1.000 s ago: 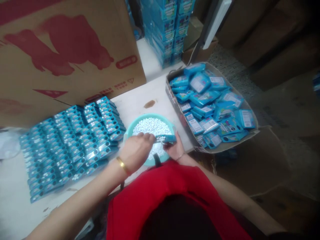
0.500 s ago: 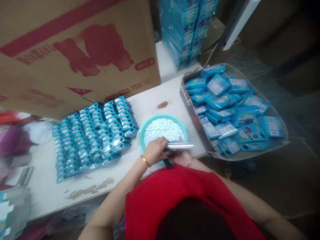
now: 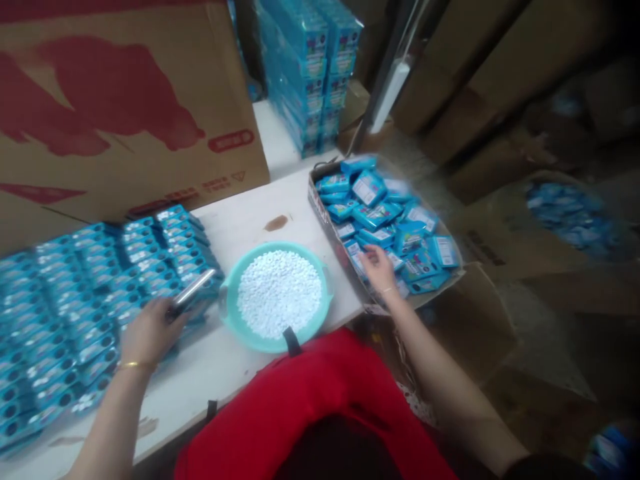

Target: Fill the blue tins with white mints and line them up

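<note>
My left hand is closed around the dark end of a shiny metal tube-like tool. It hovers beside the right end of the rows of small blue boxes on the table. Between my hands sits a turquoise bowl full of small white pellets. My right hand reaches over the near left rim of a cardboard tray. Its fingers are apart and lie at the blue packets heaped there; whether they touch one is blurred.
A large printed carton stands behind the rows. Shrink-wrapped blue boxes are stacked at the back of the white table. A metal post rises behind the tray. Another carton of blue packets stands on the right.
My hands were together over the bowl and have parted. The left moved left with the metal tool, the right went right to the packets. The view has shifted right.
</note>
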A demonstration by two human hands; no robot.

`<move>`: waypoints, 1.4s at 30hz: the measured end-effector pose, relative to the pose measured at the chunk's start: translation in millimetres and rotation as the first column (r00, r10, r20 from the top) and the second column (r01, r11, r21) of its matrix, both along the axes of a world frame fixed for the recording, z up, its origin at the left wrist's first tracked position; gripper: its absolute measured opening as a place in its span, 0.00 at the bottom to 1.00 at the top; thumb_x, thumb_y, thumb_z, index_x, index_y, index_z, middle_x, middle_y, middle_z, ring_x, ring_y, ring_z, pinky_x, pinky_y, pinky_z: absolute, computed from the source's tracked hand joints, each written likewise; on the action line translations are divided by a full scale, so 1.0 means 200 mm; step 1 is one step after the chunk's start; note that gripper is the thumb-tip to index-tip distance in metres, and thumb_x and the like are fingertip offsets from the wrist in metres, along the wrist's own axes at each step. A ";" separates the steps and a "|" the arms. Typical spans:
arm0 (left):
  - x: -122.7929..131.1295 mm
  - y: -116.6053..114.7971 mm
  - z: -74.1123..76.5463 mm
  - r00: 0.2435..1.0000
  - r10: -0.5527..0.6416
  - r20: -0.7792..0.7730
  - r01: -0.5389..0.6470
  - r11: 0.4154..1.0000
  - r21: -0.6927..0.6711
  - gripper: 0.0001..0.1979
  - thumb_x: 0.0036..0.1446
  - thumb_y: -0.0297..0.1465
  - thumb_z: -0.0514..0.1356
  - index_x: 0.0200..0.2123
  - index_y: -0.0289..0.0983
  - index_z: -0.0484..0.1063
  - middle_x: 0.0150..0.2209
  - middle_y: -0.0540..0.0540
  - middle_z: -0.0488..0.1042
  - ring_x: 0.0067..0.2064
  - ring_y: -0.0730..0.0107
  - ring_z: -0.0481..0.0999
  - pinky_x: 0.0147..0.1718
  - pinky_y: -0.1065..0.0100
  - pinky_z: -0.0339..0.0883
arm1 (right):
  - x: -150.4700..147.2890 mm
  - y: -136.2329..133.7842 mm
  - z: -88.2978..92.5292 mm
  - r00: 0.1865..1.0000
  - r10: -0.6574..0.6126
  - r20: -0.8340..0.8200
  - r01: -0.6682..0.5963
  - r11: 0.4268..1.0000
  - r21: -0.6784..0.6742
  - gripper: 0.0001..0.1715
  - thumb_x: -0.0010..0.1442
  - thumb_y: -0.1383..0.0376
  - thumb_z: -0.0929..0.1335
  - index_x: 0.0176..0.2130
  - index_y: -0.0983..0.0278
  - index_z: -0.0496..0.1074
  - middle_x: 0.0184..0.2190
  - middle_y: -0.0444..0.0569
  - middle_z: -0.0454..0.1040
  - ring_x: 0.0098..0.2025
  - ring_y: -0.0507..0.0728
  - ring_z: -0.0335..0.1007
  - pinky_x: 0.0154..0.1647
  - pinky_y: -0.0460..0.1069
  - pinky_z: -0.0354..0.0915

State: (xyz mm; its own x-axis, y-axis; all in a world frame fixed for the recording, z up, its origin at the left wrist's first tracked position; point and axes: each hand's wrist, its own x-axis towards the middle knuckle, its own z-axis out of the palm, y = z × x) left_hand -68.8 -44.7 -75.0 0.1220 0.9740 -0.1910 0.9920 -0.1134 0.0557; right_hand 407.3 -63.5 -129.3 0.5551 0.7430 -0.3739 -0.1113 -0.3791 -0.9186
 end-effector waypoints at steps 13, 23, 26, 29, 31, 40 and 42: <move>0.07 0.01 -0.32 0.990 0.139 -0.030 -0.136 0.987 0.090 0.27 0.60 0.47 0.48 0.55 0.34 0.60 0.51 0.34 0.67 0.43 0.54 0.72 0.32 0.63 0.66 | 0.30 0.06 -0.16 0.436 0.798 0.417 -0.421 0.590 -0.689 0.50 0.43 0.56 0.75 0.60 0.65 0.57 0.53 0.62 0.66 0.53 0.69 0.65 0.52 0.61 0.61; 0.40 -0.03 -0.40 0.948 -0.300 0.105 0.312 0.940 -0.136 0.18 0.64 0.36 0.45 0.48 0.37 0.69 0.42 0.40 0.72 0.42 0.59 0.72 0.39 0.63 0.66 | 0.42 -0.08 -0.16 0.081 0.762 0.643 -0.738 0.480 -0.475 0.35 0.53 0.77 0.60 0.59 0.62 0.62 0.50 0.55 0.62 0.50 0.60 0.66 0.51 0.55 0.65; 0.51 0.06 -0.46 0.966 -0.249 -0.067 0.240 0.964 -0.112 0.16 0.64 0.32 0.44 0.47 0.35 0.69 0.42 0.38 0.71 0.42 0.56 0.71 0.37 0.60 0.64 | 0.46 -0.03 -0.12 -0.093 0.757 0.647 -0.698 0.414 -0.585 0.29 0.57 0.72 0.62 0.58 0.61 0.64 0.46 0.55 0.65 0.40 0.59 0.69 0.40 0.52 0.68; 0.62 0.09 -0.55 0.956 -0.291 -0.030 0.286 0.952 -0.109 0.15 0.64 0.32 0.47 0.49 0.35 0.67 0.43 0.37 0.71 0.46 0.54 0.69 0.42 0.57 0.63 | 0.50 -0.03 -0.06 -0.098 0.675 0.731 -0.685 0.487 -0.541 0.23 0.58 0.64 0.66 0.53 0.62 0.68 0.45 0.55 0.67 0.40 0.61 0.69 0.38 0.53 0.67; 0.71 0.08 -0.61 0.941 -0.333 0.060 0.338 0.934 -0.112 0.16 0.64 0.32 0.48 0.52 0.35 0.66 0.44 0.37 0.71 0.47 0.55 0.68 0.44 0.58 0.61 | 0.49 -0.07 -0.01 0.062 0.536 0.842 -0.676 0.643 -0.360 0.20 0.57 0.59 0.68 0.48 0.63 0.71 0.47 0.56 0.67 0.46 0.64 0.68 0.44 0.55 0.66; 0.92 0.01 -0.75 0.900 -0.271 0.343 0.339 0.928 -0.156 0.16 0.64 0.35 0.50 0.51 0.37 0.67 0.44 0.43 0.74 0.45 0.62 0.71 0.44 0.64 0.63 | 0.00 -0.35 0.44 0.696 0.691 0.195 -0.701 0.713 -0.026 0.19 0.49 0.57 0.74 0.39 0.60 0.70 0.32 0.43 0.71 0.33 0.54 0.69 0.34 0.47 0.67; 0.88 0.00 -0.74 0.890 -0.222 0.398 0.311 0.934 -0.174 0.15 0.63 0.37 0.52 0.49 0.38 0.68 0.40 0.45 0.75 0.41 0.65 0.73 0.41 0.66 0.65 | -0.11 -0.41 0.44 0.656 0.749 -0.095 -0.754 0.657 -0.024 0.21 0.48 0.56 0.75 0.40 0.60 0.69 0.33 0.43 0.72 0.34 0.54 0.70 0.34 0.47 0.68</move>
